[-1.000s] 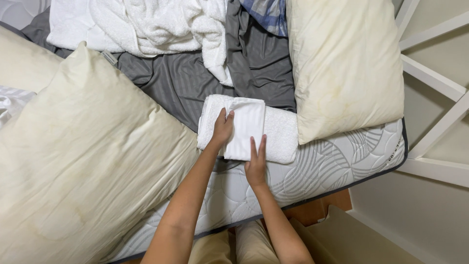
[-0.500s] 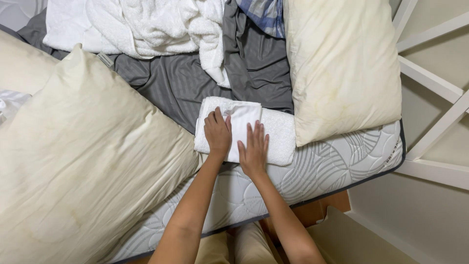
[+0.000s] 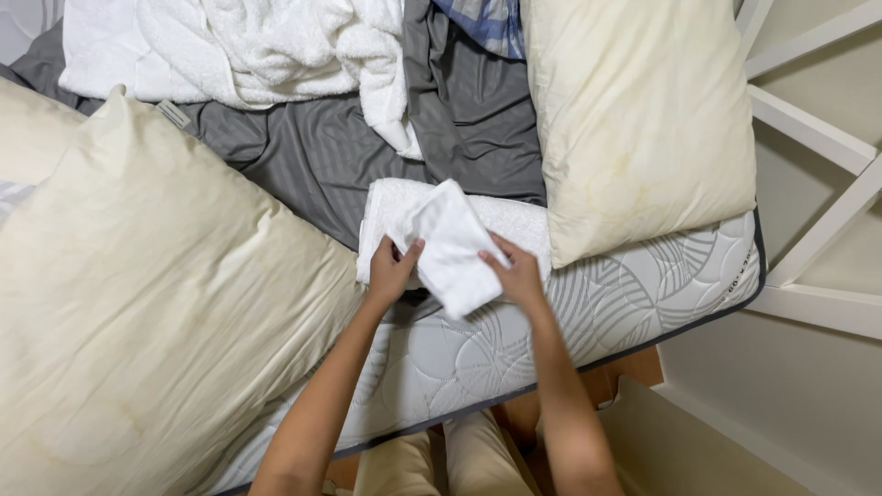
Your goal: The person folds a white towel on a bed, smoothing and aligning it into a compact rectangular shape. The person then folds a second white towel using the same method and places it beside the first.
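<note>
A small white cloth [image 3: 452, 248], folded, is lifted and tilted above a folded white towel [image 3: 514, 225] that lies on the mattress [image 3: 588, 312]. My left hand [image 3: 393, 269] grips the cloth's left edge. My right hand [image 3: 516, 273] grips its right edge. Both forearms reach up from the bottom of the view. The towel beneath is partly hidden by the cloth and my hands.
A large cream pillow [image 3: 156, 303] fills the left side, and another cream pillow [image 3: 634, 119] lies at the right. A grey sheet [image 3: 322, 156] and a heap of white towels [image 3: 266, 46] lie at the back. White frame bars [image 3: 808, 119] stand beyond the mattress's right edge.
Both hands lay flat on the folded towel before. Now they have picked up the small white cloth from its top and hold it raised and tilted.
</note>
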